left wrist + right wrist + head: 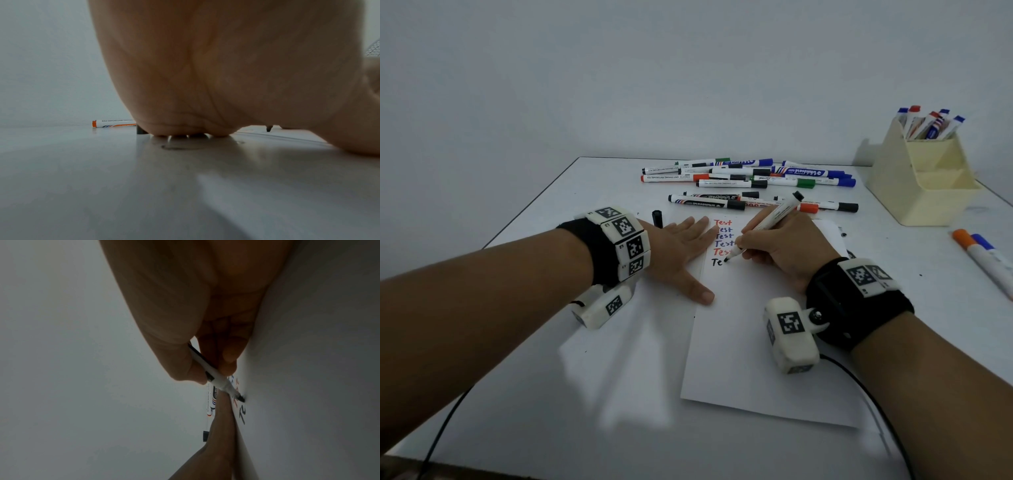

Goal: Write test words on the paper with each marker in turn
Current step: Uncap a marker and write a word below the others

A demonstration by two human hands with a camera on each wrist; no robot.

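A white sheet of paper (756, 342) lies on the table with several lines reading "Test" in red and blue. Below them stand the black letters "Te" (717, 262). My right hand (774, 246) pinches a white marker with a black tip (767, 222), the tip touching the paper just right of those letters. In the right wrist view the marker (218, 379) shows between thumb and fingers, tip on the paper (308, 386). My left hand (681, 246) lies flat, fingers straight, on the paper's left edge. A loose black cap (657, 218) lies beyond it.
Many capped markers (750, 178) lie in a pile at the back of the table. A cream organiser (924, 178) with several markers stands at the back right. Two more markers (986, 257) lie at the right edge. An orange-ended marker (113, 123) shows past my left palm.
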